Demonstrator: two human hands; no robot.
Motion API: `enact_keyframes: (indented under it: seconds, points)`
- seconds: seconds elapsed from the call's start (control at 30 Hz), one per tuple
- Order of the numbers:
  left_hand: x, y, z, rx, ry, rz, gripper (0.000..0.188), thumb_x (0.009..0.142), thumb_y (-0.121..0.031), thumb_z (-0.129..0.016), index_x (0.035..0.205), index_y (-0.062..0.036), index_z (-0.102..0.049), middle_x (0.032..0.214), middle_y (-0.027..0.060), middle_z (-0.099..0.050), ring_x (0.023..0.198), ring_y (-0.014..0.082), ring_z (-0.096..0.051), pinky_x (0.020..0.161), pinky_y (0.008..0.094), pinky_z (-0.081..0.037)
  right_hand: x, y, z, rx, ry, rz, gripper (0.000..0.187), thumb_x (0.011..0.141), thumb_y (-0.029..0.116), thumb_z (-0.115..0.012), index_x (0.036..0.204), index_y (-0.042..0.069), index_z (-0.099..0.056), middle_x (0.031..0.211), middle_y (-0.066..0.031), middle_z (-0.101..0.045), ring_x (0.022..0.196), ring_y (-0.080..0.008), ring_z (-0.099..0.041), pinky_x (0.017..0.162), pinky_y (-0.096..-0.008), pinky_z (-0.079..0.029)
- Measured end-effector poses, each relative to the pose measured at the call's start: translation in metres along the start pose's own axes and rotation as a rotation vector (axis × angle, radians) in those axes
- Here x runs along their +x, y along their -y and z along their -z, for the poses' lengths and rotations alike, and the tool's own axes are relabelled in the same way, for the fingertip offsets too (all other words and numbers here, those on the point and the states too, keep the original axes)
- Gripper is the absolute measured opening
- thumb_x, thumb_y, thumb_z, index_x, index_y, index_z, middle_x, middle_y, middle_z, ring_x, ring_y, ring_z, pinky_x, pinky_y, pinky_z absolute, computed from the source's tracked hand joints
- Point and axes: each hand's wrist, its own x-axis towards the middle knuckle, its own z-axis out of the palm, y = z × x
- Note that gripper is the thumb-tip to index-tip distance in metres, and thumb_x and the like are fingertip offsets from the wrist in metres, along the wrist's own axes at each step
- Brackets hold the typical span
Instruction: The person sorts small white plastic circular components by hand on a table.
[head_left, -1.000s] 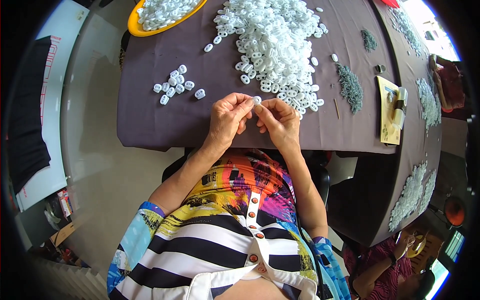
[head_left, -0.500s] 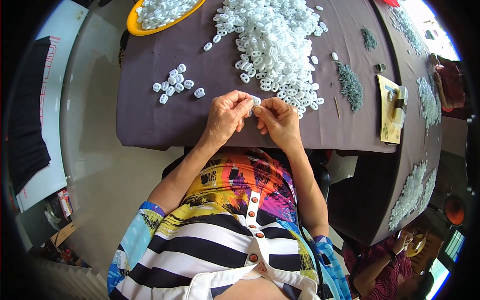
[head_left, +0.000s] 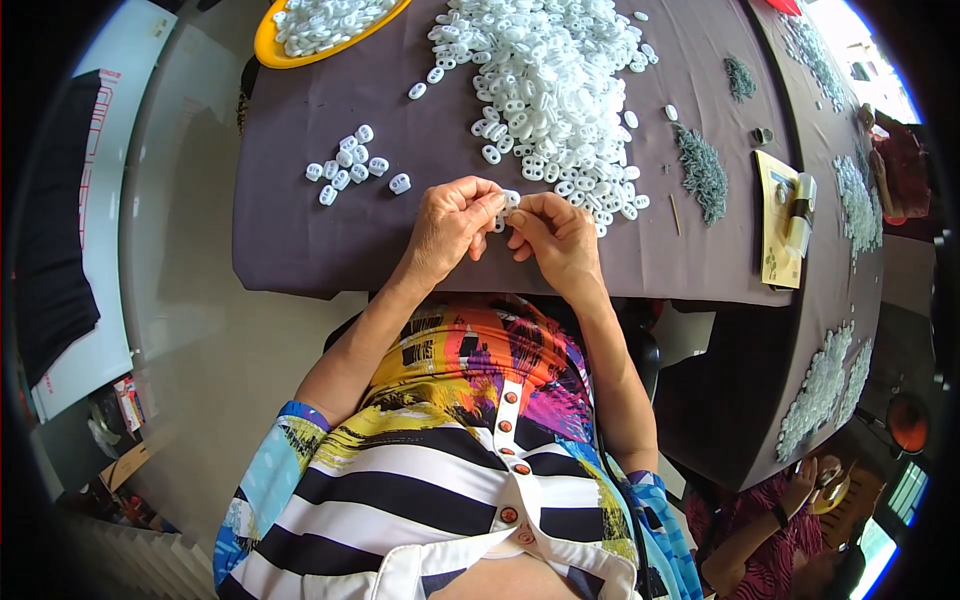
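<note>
A view from above the head of a seated person looks down at two bare hands meeting at the near edge of a counter [head_left: 330,240] covered in dark purple-brown cloth. The left hand [head_left: 447,225] and the right hand [head_left: 553,232] are drawn together, fingertips almost touching. Between them sits a small white plastic piece [head_left: 509,200], pinched in a closed grip by the fingers of both hands; most of it is hidden behind the fingers, so its exact shape is hard to make out.

Just beyond the hands lies a large heap of white plastic pieces [head_left: 545,90], spreading toward the far edge. To the left of the hands, well apart from the heap, lies a small cluster of white pieces [head_left: 348,170]. At the top left a yellow bowl [head_left: 268,45] holds more white pieces; it is cut off by the picture's upper edge.

To the right of the heap lies a little pile of small grey parts [head_left: 703,175], too fine to tell apart, and past it a yellow card [head_left: 775,230] with a small object on it.

At the lower right, another person's hand [head_left: 800,480] and patterned red sleeve show, partly cut off by the dark rim. The wearer's bright patterned and striped shirt [head_left: 470,440] fills the lower middle.
</note>
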Motion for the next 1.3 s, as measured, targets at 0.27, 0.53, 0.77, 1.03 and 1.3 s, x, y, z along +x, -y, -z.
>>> enact_keyframes:
  seconds: [0.27,0.53,0.77,1.03,1.3]
  points:
    - [-0.0014,0.0006,-0.0016,-0.060,-0.011,-0.001,0.017,0.087,-0.016,-0.056,0.087,0.0010,-0.060,0.060,-0.0003,-0.052,0.039,0.0027,-0.044,0.035,0.0174,-0.036,-0.0005,-0.0015,0.0010,0.036,-0.001,0.031,0.009,0.085,0.007,-0.058,0.084,-0.002,-0.061,0.066,-0.0019,-0.060,0.057,-0.0072,-0.057,0.051,-0.0204,-0.048]
    - [-0.0028,0.0027,-0.0021,0.024,-0.025,-0.024,0.019,0.087,-0.017,-0.056,0.087,0.0011,-0.061,0.060,0.0003,-0.052,0.040,0.0031,-0.045,0.036,0.0176,-0.036,-0.0008,0.0020,0.0040,0.021,0.054,-0.002,0.010,0.085,0.008,-0.057,0.082,-0.002,-0.059,0.065,-0.0023,-0.059,0.055,-0.0072,-0.056,0.050,-0.0205,-0.048]
    - [-0.0030,0.0005,-0.0010,0.058,-0.015,-0.038,0.019,0.088,-0.016,-0.055,0.087,0.0014,-0.061,0.061,0.0011,-0.054,0.040,0.0038,-0.045,0.036,0.0179,-0.036,-0.0001,-0.0002,0.0015,-0.037,0.039,0.006,0.009,0.085,0.006,-0.056,0.080,-0.001,-0.059,0.061,-0.0014,-0.058,0.052,-0.0063,-0.054,0.047,-0.0199,-0.045]
    - [-0.0040,-0.0017,-0.0060,0.104,-0.033,-0.034,0.019,0.088,-0.015,-0.054,0.089,0.0029,-0.060,0.055,-0.0021,-0.047,0.041,0.0030,-0.041,0.038,0.0189,-0.038,-0.0029,0.0006,-0.0031,-0.055,-0.026,0.011,0.010,0.086,0.008,-0.056,0.082,-0.001,-0.058,0.060,-0.0007,-0.056,0.051,-0.0060,-0.053,0.047,-0.0200,-0.044]
    - [-0.0033,0.0000,-0.0057,0.057,-0.031,-0.023,0.018,0.088,-0.015,-0.055,0.090,0.0025,-0.059,0.054,-0.0025,-0.046,0.041,0.0030,-0.041,0.038,0.0194,-0.039,-0.0046,-0.0024,-0.0054,-0.002,-0.048,0.061,0.009,0.085,0.008,-0.058,0.082,0.000,-0.056,0.064,-0.0010,-0.056,0.054,-0.0059,-0.053,0.048,-0.0199,-0.045]
